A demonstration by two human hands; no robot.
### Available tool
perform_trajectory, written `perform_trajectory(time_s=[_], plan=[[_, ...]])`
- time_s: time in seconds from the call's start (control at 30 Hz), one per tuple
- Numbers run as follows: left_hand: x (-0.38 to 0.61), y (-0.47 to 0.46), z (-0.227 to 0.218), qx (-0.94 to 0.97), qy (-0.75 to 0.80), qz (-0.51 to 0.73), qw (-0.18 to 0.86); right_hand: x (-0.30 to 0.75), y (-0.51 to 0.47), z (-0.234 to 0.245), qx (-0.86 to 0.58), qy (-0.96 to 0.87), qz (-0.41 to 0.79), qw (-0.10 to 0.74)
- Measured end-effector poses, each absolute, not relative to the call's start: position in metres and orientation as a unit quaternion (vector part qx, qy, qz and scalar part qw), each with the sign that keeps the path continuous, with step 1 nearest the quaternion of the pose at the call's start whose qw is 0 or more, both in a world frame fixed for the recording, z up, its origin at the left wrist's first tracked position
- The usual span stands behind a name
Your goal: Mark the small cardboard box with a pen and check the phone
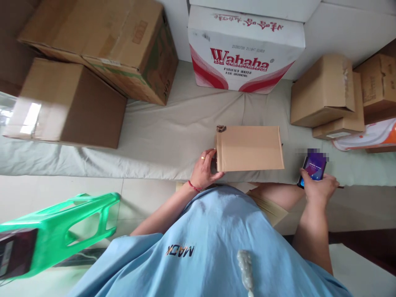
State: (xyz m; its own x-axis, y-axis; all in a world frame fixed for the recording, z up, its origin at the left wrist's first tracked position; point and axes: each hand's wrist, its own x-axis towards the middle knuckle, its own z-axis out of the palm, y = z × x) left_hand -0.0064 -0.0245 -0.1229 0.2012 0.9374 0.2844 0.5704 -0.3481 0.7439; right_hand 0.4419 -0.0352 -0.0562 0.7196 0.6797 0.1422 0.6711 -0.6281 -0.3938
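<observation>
A small flat brown cardboard box [251,148] lies near the front edge of the cloth-covered surface, a dark mark at its upper left corner. My left hand [203,170], with a ring and a red bracelet, grips the box's left end. Its thumb is at the lower left corner, and the fingertips are partly hidden behind that end. To the right, my right hand [320,187] is closed around a smartphone [314,166] with a lit purple-blue screen. The phone is at the surface's front edge, apart from the box.
A white Wahaha carton [244,53] stands at the back. Large brown cartons [93,103] fill the left, and smaller brown boxes [321,90] are stacked at right. On the floor at left is a green plastic stool [52,225]. Grey cloth [167,136] covers the surface.
</observation>
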Motion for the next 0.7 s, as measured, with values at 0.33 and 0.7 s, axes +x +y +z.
perform_trajectory(time_s=[0.33, 0.7], plan=[[-0.006, -0.026, -0.123, 0.740, 0.508, 0.376, 0.230, 0.447, -0.017, -0.077, -0.905, -0.392, 0.027, 0.166], [-0.012, -0.025, -0.118, 0.726, 0.511, 0.386, 0.251, 0.334, 0.014, -0.046, -0.656, -0.403, 0.493, 0.404]])
